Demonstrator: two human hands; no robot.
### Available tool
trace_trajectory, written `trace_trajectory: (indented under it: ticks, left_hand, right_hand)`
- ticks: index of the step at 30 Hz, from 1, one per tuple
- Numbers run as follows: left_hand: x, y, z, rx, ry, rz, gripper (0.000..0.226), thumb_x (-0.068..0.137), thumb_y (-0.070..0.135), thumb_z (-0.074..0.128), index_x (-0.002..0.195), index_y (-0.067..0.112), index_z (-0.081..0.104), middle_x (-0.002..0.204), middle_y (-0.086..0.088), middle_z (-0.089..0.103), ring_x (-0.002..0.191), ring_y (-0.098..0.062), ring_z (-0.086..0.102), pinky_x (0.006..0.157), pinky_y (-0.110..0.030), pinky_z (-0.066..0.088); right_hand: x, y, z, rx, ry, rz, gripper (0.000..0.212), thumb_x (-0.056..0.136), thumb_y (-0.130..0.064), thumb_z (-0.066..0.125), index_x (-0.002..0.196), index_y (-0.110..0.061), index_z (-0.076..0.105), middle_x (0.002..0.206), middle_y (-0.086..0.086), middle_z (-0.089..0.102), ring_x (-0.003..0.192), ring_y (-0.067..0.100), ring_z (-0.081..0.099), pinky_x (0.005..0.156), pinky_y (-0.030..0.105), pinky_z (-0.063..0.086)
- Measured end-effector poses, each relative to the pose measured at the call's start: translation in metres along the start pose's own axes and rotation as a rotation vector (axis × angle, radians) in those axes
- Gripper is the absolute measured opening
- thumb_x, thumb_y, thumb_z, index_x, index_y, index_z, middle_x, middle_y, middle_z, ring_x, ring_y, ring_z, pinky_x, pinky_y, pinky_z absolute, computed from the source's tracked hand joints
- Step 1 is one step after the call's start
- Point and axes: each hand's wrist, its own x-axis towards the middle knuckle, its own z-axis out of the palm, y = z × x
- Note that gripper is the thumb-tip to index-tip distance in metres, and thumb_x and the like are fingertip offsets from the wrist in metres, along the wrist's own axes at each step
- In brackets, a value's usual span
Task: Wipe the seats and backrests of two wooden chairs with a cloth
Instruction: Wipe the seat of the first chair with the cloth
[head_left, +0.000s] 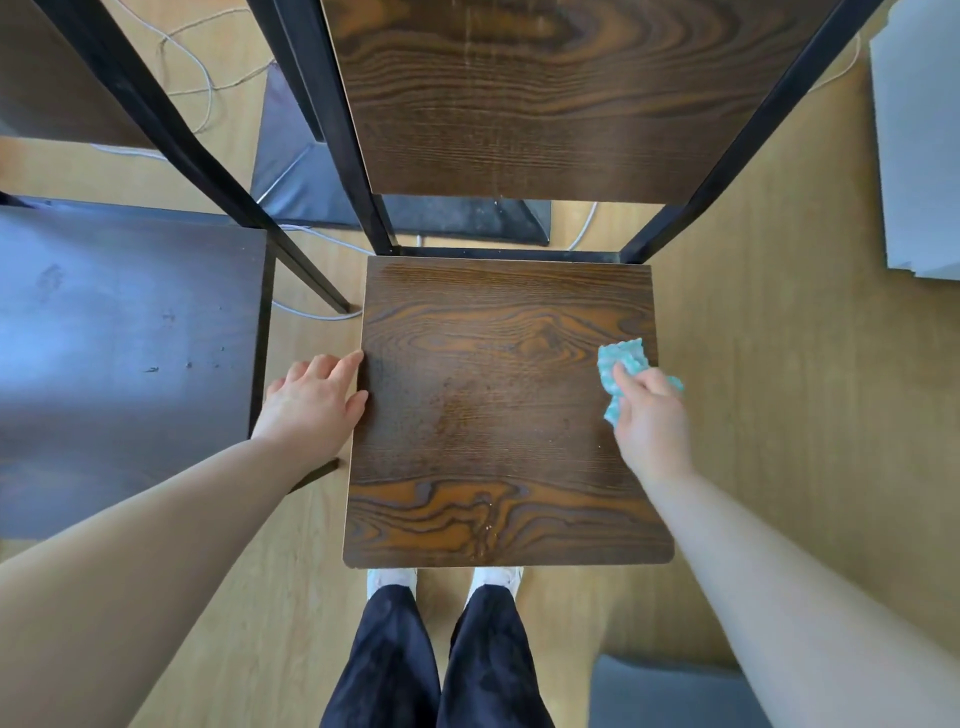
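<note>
Right hand (652, 415) grips the teal cloth (623, 364) against the wooden seat (498, 410) near its right edge — left hand (311, 410), fingers relaxed, rests on the seat's left edge, beside a darker second chair (119, 338).

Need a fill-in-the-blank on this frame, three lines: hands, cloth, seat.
1. The right hand grips a teal ____ on the seat.
2. The left hand rests against the seat's ____ edge.
3. The cloth lies near the seat's ____ edge.
Missing: cloth; left; right.
</note>
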Motion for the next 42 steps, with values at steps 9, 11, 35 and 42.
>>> trace_trajectory:
  ticks: [9,11,35,42]
  left_hand:
    - [-0.005,0.003,0.005,-0.016,0.004,-0.013,0.058,0.104,0.045,0.036,0.158,0.027,0.022,0.152,-0.006,0.042,0.136,-0.034,0.039,0.109,-0.050,0.036]
    - [-0.005,0.005,0.005,-0.022,0.004,-0.019,0.058,0.105,0.045,0.036,0.158,0.027,0.022,0.152,-0.006,0.042,0.136,-0.035,0.039,0.109,-0.051,0.036]
    - [-0.006,0.013,0.006,-0.158,0.037,-0.073,0.057,0.104,0.044,0.039,0.157,0.025,0.025,0.150,-0.010,0.042,0.136,-0.036,0.039,0.109,-0.053,0.038]
    - [0.003,-0.001,0.006,-0.203,0.049,-0.080,0.058,0.105,0.047,0.036,0.157,0.027,0.023,0.151,-0.008,0.042,0.137,-0.033,0.039,0.111,-0.050,0.037]
  right_hand:
    - [-0.090,-0.082,0.031,0.017,-0.213,-0.163,0.071,0.077,-0.003,0.075,0.143,-0.012,0.048,0.113,0.003,0.056,0.101,0.025,0.053,0.086,0.038,0.054]
    - [-0.114,-0.099,0.043,0.048,-0.279,-0.221,0.071,0.073,-0.003,0.076,0.139,-0.014,0.052,0.113,0.003,0.057,0.099,0.026,0.054,0.083,0.039,0.055]
    - [0.056,-0.026,-0.060,0.480,0.116,0.430,0.007,0.100,-0.014,0.048,0.102,-0.009,0.052,0.091,0.003,0.050,0.075,0.020,0.052,0.043,0.013,0.035]
    - [0.105,-0.048,-0.027,0.488,0.263,0.653,0.022,0.100,-0.018,0.047,0.120,-0.009,0.051,0.105,0.003,0.056,0.094,0.021,0.059,0.078,0.029,0.050]
